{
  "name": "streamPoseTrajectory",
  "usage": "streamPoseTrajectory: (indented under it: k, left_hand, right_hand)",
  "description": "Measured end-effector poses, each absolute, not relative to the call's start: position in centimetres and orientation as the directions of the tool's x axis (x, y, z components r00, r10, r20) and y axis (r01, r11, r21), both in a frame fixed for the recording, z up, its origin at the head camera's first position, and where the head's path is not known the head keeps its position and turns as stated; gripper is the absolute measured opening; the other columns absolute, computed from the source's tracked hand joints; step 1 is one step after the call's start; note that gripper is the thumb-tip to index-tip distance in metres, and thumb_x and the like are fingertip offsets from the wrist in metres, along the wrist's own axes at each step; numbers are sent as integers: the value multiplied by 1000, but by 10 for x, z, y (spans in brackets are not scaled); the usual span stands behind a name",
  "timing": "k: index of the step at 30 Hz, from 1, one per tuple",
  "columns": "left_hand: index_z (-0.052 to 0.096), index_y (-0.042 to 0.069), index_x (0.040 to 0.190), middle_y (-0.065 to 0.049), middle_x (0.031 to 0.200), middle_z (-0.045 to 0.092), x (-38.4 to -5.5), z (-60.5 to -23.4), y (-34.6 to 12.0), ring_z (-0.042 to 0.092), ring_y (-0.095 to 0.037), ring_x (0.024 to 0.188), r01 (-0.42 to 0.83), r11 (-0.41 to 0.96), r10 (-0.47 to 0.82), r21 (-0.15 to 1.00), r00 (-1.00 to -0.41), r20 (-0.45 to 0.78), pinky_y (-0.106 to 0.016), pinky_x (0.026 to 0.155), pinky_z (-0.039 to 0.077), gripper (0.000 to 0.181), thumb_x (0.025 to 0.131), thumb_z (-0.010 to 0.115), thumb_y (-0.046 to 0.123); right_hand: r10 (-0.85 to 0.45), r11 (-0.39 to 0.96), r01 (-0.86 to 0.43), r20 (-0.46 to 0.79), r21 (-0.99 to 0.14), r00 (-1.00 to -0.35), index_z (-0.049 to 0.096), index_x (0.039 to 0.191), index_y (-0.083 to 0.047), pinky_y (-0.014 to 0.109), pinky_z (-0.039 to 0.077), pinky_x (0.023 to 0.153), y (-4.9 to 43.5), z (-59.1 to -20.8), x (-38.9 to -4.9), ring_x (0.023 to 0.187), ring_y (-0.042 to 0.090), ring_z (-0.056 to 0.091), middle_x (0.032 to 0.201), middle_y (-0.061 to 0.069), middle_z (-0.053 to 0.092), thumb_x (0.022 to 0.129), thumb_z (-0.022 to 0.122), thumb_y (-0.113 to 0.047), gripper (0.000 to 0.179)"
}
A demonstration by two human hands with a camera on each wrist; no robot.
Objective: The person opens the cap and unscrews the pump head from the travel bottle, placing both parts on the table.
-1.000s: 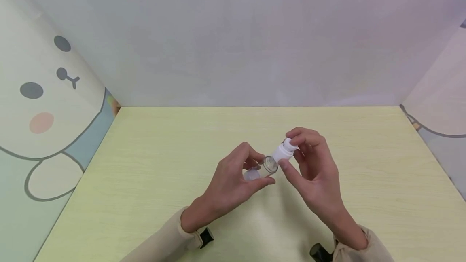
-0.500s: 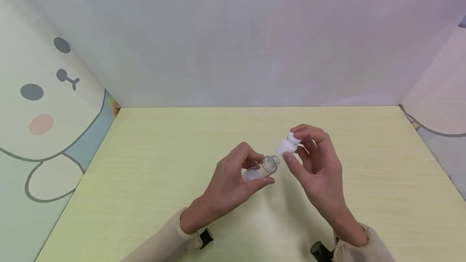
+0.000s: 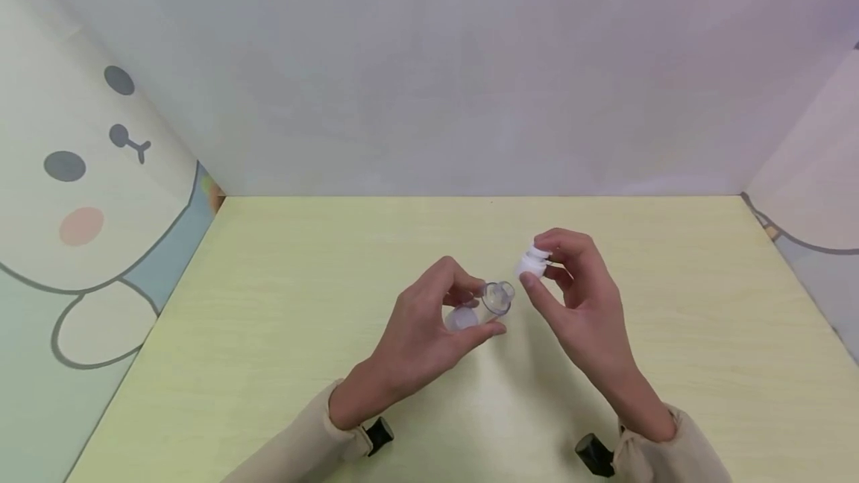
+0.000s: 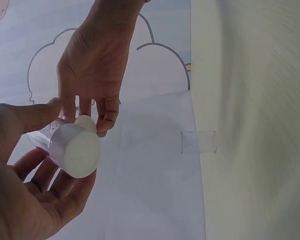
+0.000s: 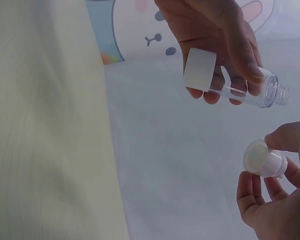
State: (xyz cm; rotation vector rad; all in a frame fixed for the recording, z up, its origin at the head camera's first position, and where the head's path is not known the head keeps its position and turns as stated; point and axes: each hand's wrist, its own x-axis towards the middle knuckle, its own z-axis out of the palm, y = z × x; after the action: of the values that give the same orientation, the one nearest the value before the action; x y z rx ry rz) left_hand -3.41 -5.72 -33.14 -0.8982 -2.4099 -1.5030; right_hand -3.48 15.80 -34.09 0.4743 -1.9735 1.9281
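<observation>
My left hand (image 3: pixel 419 326) holds a small clear bottle (image 3: pixel 495 304) with a white base (image 4: pixel 81 154), its thumb and fingers around the sides. The bottle is tilted, and its bare threaded neck (image 5: pixel 283 95) points toward my right hand (image 3: pixel 584 311). Between the right thumb and fingers is pinched a white pump top (image 3: pixel 533 263). Its hollow underside (image 5: pixel 257 156) shows in the right wrist view. A small gap separates the pump top from the bottle neck. Both hands are above the table.
A clear, open-looking cylinder (image 4: pixel 199 142) is visible in the left wrist view, near the table's edge line. The pale yellow table (image 3: pixel 302 259) meets a plain grey-white back wall (image 3: pixel 429 80). Cartoon-printed panels (image 3: pixel 87 207) flank it.
The right hand has drawn the white pump top away from the bottle, up and to the right, uncovering the neck. The left hand has stayed nearly in place with the bottle.
</observation>
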Motion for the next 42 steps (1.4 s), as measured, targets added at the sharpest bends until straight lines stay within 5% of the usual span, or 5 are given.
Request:
streamPoseTrajectory:
  k: [9,16,27,42]
  left_hand:
    - [58,11,107,4,106,67,-36,-327,-60,70,-5,91,567,317,393,761,-808,439,-22,88,61,44,80,92,15]
    - [57,10,108,3,106,67,-37,-324,-62,70,-6,90,576,318,389,753,-803,451,-22,87,61,44,80,92,15]
    - [57,9,106,0,104,67,-37,-320,-66,69,-8,89,587,326,374,741,-800,469,-23,85,61,45,79,92,14]
    - [57,8,107,-2,104,68,-38,-317,-69,70,-14,92,599,313,367,737,-792,488,-25,87,62,44,80,91,11]
  right_hand:
    - [-11,237,-485,497,-842,-868,59,127,6,16,55,90,157,-349,-43,105,16,59,127,1,58,87,71,17,43]
    - [-30,406,-481,514,-777,-857,66,125,-7,11,54,88,156,-357,-48,103,10,60,129,3,61,87,75,11,43]
    - [-79,556,-457,503,-694,-860,66,123,-4,11,55,85,147,-364,-54,97,17,67,127,7,61,87,75,8,39]
    - [-126,618,-337,334,-710,-934,66,121,-6,41,63,80,127,-378,-58,98,25,68,128,7,61,85,74,10,40]
